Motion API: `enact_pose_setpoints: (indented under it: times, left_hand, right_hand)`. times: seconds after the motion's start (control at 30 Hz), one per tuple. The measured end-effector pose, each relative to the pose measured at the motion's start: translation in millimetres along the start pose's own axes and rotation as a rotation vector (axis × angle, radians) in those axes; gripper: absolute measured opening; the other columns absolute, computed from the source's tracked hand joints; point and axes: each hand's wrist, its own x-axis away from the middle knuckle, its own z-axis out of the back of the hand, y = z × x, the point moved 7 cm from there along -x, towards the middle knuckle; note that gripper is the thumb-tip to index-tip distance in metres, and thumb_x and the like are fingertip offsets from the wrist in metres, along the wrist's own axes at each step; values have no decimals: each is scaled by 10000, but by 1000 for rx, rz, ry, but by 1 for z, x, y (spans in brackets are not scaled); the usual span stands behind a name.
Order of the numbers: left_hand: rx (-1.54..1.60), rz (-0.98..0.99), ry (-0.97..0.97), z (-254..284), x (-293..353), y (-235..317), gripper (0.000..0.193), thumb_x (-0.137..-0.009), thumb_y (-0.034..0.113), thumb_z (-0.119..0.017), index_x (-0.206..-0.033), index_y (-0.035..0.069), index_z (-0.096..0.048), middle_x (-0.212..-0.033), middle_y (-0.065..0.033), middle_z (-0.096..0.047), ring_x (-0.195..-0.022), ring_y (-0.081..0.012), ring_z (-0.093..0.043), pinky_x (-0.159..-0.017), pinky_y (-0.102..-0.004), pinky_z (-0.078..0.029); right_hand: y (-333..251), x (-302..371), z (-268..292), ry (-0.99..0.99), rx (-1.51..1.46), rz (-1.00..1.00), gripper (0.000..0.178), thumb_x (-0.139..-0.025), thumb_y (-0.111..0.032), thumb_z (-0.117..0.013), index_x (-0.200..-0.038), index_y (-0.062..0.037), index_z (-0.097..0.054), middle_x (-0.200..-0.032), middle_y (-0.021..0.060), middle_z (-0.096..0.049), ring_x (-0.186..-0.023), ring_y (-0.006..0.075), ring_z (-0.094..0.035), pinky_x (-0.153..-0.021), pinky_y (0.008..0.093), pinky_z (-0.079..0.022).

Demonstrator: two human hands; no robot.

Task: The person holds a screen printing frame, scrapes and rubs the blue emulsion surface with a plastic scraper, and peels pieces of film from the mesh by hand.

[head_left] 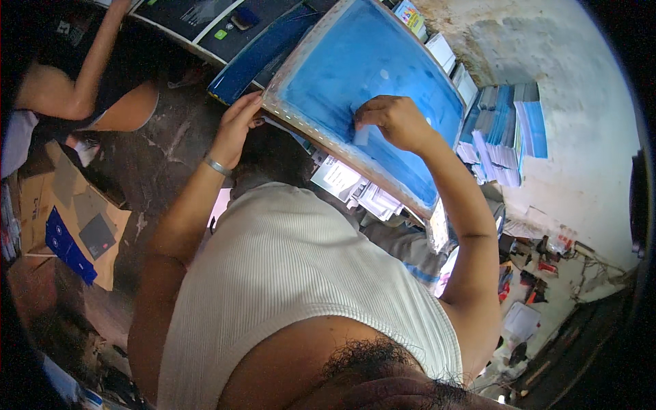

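Small workshop, cramped, well used; looks like a print shop. Main sign: large framed blue screen [403, 51], its mesh filmed with colour, the frame's border stained. Beside it, against a blotched, worn wall [581, 116], tall stacks of blue-and-white printed sheets [526, 123]. More paper, pale bundles [379, 199], under the screen's near edge. Dark, scuffed floor [160, 147]; cut cardboard [34, 208] lying about. Lower right: jumbled small red and black items [536, 288], too small to identify.

wall [581, 137] off-wht, stained | flr [157, 184] dk, patchy | tbl [171, 17] blk-topped
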Motion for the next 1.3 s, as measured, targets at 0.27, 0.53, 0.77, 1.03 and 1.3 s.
enact_pose_setpoints:
  times: [0.27,0.53,0.77,1.03,1.3]
  left_hand:
    - [-14,12,8,-3,5,5,350,-1011,294,-559,-1284,79,-604,-1168,-21,-660,-1052,-115,-605,-905,-294,-451]
    - [-19,18,-26,-3,3,8,374,-1023,293,-531,-1320,70,-572,-1196,-46,-644,-1082,-143,-594,-918,-319,-448]
    - [-14,48,-111,-6,-2,10,380,-1036,282,-482,-1335,56,-547,-1219,-61,-631,-1115,-167,-583,-949,-339,-435]
    - [65,94,-150,-6,-5,8,453,-1049,391,-410,-1320,49,-529,-1263,-73,-598,-1163,-184,-546,-962,-376,-415]
    - [84,133,-136,-2,-9,3,375,-1051,333,-440,-1282,59,-549,-1208,-70,-614,-1092,-176,-572,-923,-352,-449]
  right_hand:
    - [17,35,13,61,-450,-298,260,-789,151,-558,-933,-16,-694,-998,101,-716,-956,230,-688,-859,336,-532]
    - [67,96,-8,332,-986,-573,135,-912,9,-606,-1025,-28,-671,-997,64,-701,-918,164,-669,-814,317,-540]
    - [62,128,-33,626,-1505,-742,284,-912,-65,-645,-1189,-43,-588,-1048,67,-677,-863,178,-689,-724,311,-585]
    - [19,151,-51,1158,-1618,-665,237,-903,-1,-621,-1136,-24,-580,-982,88,-671,-892,236,-699,-755,364,-597]
    - [10,174,-54,1474,-1466,-505,122,-894,15,-642,-989,-57,-619,-993,96,-672,-1086,299,-643,-959,425,-494]
